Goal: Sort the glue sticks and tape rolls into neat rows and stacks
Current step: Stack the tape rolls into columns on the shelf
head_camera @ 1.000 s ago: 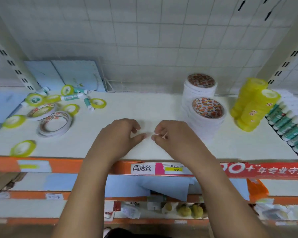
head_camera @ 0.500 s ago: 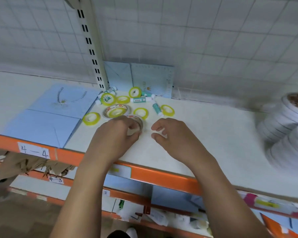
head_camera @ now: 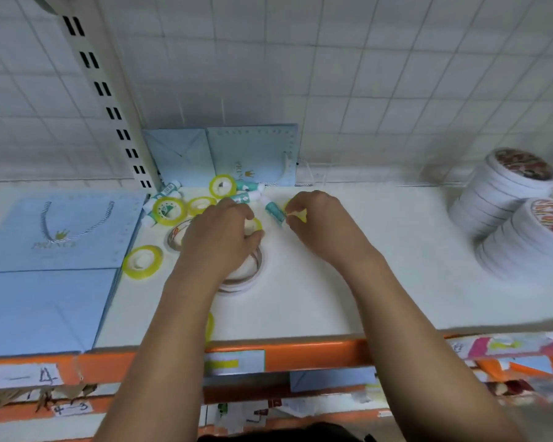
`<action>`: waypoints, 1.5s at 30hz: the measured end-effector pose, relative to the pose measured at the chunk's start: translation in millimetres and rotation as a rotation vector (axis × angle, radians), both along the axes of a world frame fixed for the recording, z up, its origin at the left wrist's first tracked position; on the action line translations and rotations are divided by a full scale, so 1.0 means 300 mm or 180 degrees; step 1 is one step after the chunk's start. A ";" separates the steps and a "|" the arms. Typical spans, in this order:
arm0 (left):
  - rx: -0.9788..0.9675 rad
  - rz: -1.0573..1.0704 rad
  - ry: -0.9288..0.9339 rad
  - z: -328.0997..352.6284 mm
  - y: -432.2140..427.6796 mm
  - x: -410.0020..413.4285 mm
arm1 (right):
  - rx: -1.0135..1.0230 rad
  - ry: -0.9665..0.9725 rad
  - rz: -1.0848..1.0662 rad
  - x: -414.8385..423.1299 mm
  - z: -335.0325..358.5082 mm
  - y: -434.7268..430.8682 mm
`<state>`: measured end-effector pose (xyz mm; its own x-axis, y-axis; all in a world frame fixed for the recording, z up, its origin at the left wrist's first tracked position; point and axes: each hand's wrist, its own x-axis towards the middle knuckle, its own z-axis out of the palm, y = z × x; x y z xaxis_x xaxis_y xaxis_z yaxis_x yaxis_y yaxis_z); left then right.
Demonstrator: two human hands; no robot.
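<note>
Our left hand [head_camera: 219,232] grips a small yellow tape roll [head_camera: 256,223] just left of a teal glue stick [head_camera: 274,212]; our right hand [head_camera: 321,223] pinches another yellow tape ring [head_camera: 299,215] just right of it.

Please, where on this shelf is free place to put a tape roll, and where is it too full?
Free: the bare white shelf between the right hand and the white tape stacks, forward to the orange edge. Crowded: back left, where the left hand rests among yellow tape rolls and glue sticks beside the blue bags.
</note>
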<state>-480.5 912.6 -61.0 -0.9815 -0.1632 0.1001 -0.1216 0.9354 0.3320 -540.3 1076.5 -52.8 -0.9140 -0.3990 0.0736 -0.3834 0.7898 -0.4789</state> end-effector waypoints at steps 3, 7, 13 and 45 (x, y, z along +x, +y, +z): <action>-0.0056 0.0016 -0.0045 0.000 -0.010 -0.031 | 0.0434 -0.0177 -0.0041 -0.050 -0.014 -0.017; -0.0261 0.0098 -0.0336 -0.007 -0.007 -0.066 | 0.0747 -0.0465 0.0183 -0.096 -0.019 -0.032; -0.0355 0.0276 -0.0608 -0.019 0.004 -0.098 | 0.0560 -0.0341 0.0166 -0.084 -0.030 -0.009; 0.0574 -0.1555 -0.0141 0.043 1.117 0.007 | 0.0019 -0.0436 -0.0598 0.212 0.048 1.182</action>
